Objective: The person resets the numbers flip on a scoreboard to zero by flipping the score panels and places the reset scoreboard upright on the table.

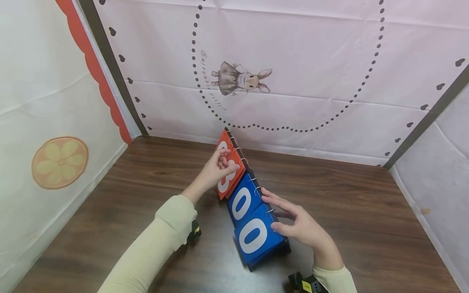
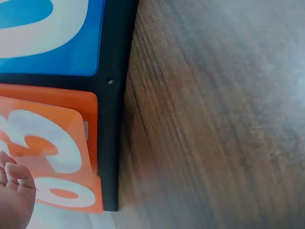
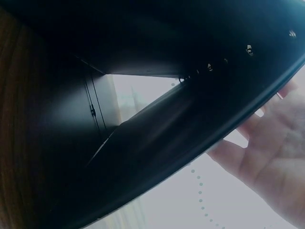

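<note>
A flip scoreboard (image 1: 253, 174) stands tent-like on the table, with red number cards (image 1: 222, 188) at its far end and blue cards showing zeros (image 1: 239, 203) at its near end. My left hand (image 1: 217, 167) is at the red cards, thumb and forefinger apart, the thumb tip over the nearer card's face. In the left wrist view, that card, marked 3 (image 2: 71, 143), sits askew over another; the curled fingertips (image 2: 19, 179) are beside it. With the thumb on the blue face and fingers at the ringed top edge, my right hand (image 1: 298, 221) holds the scoreboard. Its dark hollow underside (image 3: 157, 124) fills the right wrist view.
The scoreboard rests on a dark wood-grain table (image 1: 348, 203). A pale cloth wall (image 1: 311, 73) with a printed rabbit rises behind it. More cloth walls close off the left side (image 1: 44, 114) and the right side (image 1: 447, 162).
</note>
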Motion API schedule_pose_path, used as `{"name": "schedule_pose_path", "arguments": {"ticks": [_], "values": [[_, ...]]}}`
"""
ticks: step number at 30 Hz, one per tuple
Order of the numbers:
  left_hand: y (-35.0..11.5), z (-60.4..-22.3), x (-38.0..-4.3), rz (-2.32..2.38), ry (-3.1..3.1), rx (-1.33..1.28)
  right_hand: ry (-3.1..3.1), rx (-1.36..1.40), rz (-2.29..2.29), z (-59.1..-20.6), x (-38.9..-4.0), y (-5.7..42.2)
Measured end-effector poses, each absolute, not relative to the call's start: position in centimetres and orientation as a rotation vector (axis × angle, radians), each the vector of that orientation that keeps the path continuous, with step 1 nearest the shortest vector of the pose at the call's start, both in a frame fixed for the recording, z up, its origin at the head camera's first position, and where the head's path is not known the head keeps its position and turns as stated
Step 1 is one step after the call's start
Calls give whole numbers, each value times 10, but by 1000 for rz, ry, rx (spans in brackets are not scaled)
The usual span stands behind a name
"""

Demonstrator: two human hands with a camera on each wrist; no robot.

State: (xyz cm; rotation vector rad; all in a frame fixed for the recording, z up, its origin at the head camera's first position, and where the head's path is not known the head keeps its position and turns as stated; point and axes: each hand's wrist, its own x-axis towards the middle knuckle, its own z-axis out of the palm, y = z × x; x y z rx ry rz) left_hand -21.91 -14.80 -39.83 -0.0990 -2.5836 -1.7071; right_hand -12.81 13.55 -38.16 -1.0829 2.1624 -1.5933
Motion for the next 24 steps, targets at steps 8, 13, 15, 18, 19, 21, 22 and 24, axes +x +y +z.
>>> {"name": "schedule_pose_path", "arguments": {"ticks": [8,13,15,18,19,21,22,24], "values": [[-136,-397,-216,-1735,-2537,-83,2152,-1087,-1594,-380,-129,136],[-133,-397,-215,-1732,-2531,-66,2151,-1091,-1596,-380,-128,137],[-131,-396,-213,-1733,-2536,-55,2151,-1090,-1597,-380,-129,137],[-129,-395,-211,-1725,-2545,-49,2156,-1090,-1595,-380,-129,137],[-129,-394,-211,-1714,-2548,-49,2158,-1092,-1595,-381,-129,137],[-128,-395,-210,-1691,-2554,-51,2159,-1096,-1595,-381,-129,137],[-129,-395,-210,-1681,-2556,-50,2155,-1101,-1597,-381,-129,137],[-130,-398,-210,-1665,-2558,-50,2148,-1107,-1601,-381,-129,137]]}}
